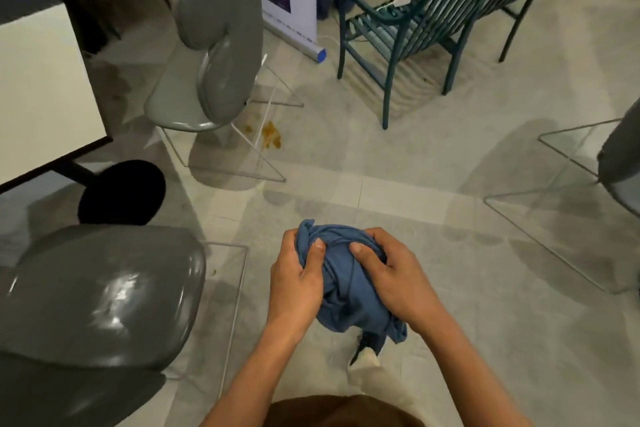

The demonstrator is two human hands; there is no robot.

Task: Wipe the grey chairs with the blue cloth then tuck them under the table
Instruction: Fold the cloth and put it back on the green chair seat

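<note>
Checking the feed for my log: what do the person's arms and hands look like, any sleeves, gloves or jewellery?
Both forearms are bare to the frame's bottom edge, with no sleeves showing. The left hand and right hand wear no gloves; no rings, watch or wristband are visible. Fingernails are short and unpainted.

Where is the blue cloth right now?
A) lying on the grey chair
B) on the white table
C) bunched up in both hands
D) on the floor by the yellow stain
C: the blue cloth is bunched up between the left hand and the right hand, held above the floor.
</note>
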